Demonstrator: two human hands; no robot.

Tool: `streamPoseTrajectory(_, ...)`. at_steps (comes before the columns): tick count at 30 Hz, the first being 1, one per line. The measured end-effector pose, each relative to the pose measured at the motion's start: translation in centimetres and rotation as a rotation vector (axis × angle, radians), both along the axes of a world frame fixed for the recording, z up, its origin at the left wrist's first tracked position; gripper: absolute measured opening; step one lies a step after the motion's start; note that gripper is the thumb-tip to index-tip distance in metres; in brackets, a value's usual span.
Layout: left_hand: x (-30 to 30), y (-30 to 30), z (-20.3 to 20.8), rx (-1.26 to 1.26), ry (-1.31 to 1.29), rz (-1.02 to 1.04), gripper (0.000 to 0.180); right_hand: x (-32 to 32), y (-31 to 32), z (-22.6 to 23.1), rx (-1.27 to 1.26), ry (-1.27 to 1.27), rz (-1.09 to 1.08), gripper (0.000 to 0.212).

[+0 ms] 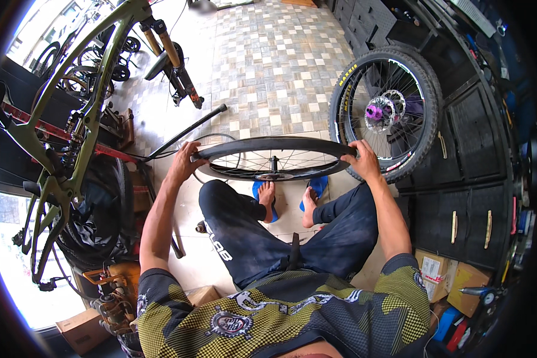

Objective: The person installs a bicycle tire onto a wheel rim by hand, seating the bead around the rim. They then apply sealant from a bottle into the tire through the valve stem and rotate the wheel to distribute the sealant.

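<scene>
1. The left hand (184, 160) was wrapped around the left edge of the bare wheel rim (272, 156), arm stretched forward.
2. The right hand (362, 160) clasped the rim's right edge, fingers curled over it.
3. The rim lay nearly flat above the knees, over blue sandals (317, 186), just beside a tyred wheel (388, 113) leaning on dark cabinets (471, 137).

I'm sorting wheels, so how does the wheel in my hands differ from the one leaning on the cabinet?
The held wheel lies flat and looks to have no tyre; the leaning wheel stands upright with a knobby tyre. The leaning wheel shows a purple hub and disc rotor; the held wheel's hub looks dark. Both are spoked with dark rims.
</scene>
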State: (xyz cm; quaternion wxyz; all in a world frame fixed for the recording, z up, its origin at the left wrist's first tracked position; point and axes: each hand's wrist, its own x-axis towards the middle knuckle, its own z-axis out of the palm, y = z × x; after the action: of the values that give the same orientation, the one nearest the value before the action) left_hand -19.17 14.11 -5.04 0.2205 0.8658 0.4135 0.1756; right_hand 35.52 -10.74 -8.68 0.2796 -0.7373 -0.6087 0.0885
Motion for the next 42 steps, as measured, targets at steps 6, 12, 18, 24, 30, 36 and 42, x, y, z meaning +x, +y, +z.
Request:
streamPoseTrajectory(6, -3.8, -1.1, -2.4, -0.126, 0.190, -0.125, 0.039, 2.3, -3.3, -2.8, -0.140, 0.054, 0.121, 0.055)
streamPoseTrajectory(12, -4.0, -2.9, -3.6, -0.002, 0.242, -0.009, 0.037, 1.1, -3.1, -3.9, -0.130, -0.025, -0.069, 0.045)
streamPoseTrajectory(18, -4.4, -3.9, -4.1, -0.090, 0.249, 0.182, 0.036, 0.0, -1.5, -3.9, -0.174, 0.018, -0.186, 0.041)
streamPoseTrajectory(24, -10.6, -4.7, -4.4, -0.987, -0.474, 0.279, 0.053, 3.1, -4.7, -3.4, -0.438, 1.445, -0.010, 0.067)
streamPoseTrajectory(30, -7.3, -2.9, -5.8, -1.157, -0.408, 0.775, 0.060, 0.4, -3.5, -7.8, -0.834, 1.139, -0.669, 0.098)
streamPoseTrajectory(36, -6.1, -1.1, -5.9, -1.042, -0.335, 0.775, 0.027, -2.6, -4.8, -11.2, -1.109, 0.688, -0.531, 0.040)
streamPoseTrajectory(42, -6.6, -2.3, -0.3, -0.748, -0.782, 0.540, 0.038, 1.1, -4.9, -11.9, -0.373, 0.850, -0.683, 0.032)
